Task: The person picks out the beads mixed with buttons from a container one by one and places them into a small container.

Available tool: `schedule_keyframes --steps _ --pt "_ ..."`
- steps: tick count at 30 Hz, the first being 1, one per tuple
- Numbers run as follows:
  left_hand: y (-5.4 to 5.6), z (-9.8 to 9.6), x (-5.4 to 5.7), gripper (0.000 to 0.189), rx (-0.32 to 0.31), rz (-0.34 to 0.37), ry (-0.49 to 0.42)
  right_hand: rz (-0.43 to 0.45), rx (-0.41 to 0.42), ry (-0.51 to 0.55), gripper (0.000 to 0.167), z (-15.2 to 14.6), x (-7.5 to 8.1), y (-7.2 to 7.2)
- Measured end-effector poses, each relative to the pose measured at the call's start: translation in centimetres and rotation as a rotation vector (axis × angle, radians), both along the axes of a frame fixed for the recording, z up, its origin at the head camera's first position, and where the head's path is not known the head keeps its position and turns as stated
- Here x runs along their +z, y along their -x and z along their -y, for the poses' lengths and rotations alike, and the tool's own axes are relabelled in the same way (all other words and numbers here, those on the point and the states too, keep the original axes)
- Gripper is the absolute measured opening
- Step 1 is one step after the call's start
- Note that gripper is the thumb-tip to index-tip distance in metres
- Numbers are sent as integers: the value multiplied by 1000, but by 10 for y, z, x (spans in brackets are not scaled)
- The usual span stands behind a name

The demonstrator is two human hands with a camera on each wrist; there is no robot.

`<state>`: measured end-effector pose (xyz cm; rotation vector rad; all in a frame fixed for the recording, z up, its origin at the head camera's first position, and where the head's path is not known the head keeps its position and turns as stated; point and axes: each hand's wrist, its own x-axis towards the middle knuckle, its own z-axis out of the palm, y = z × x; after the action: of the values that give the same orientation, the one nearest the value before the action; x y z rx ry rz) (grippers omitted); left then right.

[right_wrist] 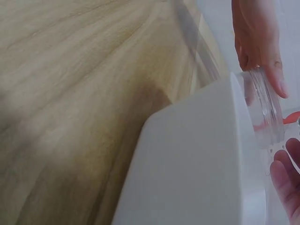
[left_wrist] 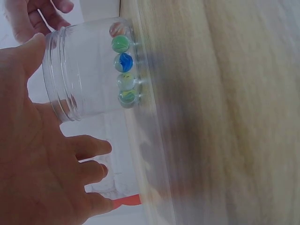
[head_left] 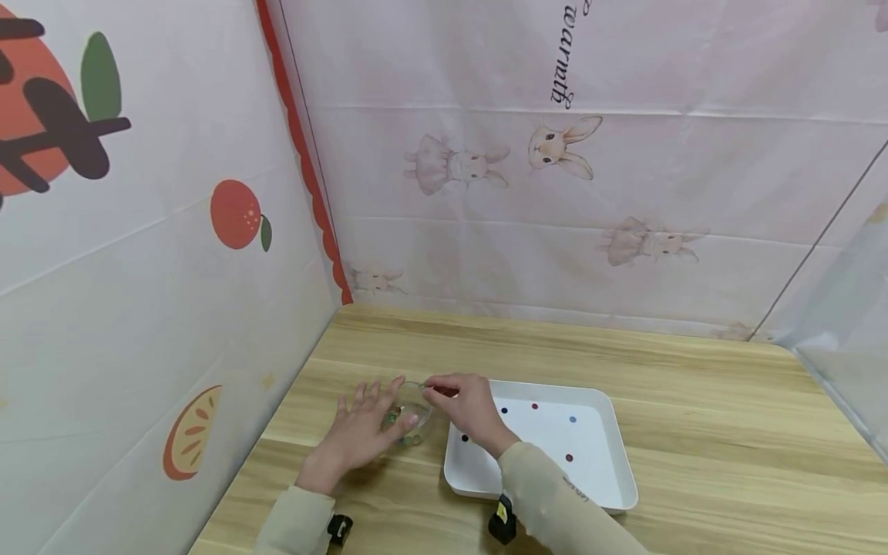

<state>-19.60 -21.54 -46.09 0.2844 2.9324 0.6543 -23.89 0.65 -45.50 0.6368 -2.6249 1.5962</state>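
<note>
A clear plastic jar (left_wrist: 89,70) stands upright on the table, with several swirled glass marbles (left_wrist: 123,62) along its bottom. My left hand (head_left: 361,432) holds it near the threaded rim between thumb and index finger, the other fingers spread out beside it. Over the jar's mouth, my right hand (head_left: 472,408) brings thumb and index fingertips together at the rim. A small round glassy marble (right_wrist: 298,121) shows at the edge of the right wrist view by those fingers, partly cut off. Close right of the jar sits a white tray (head_left: 617,462) under my right forearm.
Several small coloured dots, among them a blue dot (head_left: 573,420) and a red dot (head_left: 570,458), mark the tray's floor. The wooden table (head_left: 728,432) extends to the right. Printed cloth walls (head_left: 486,262) stand at the back and left.
</note>
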Motion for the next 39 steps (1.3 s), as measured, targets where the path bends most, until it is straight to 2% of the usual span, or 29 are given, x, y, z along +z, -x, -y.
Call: schedule_keyframes --steps 19,29,39 --pt "0 -5 2 81 -8 -2 9 -70 -3 -15 18 0 -3 -4" --pt "0 -4 0 81 -14 -9 7 -61 -11 -22 17 -2 -2 -6" --pt "0 -1 -2 82 -12 -24 -18 -95 -27 -13 16 -15 1 -4"
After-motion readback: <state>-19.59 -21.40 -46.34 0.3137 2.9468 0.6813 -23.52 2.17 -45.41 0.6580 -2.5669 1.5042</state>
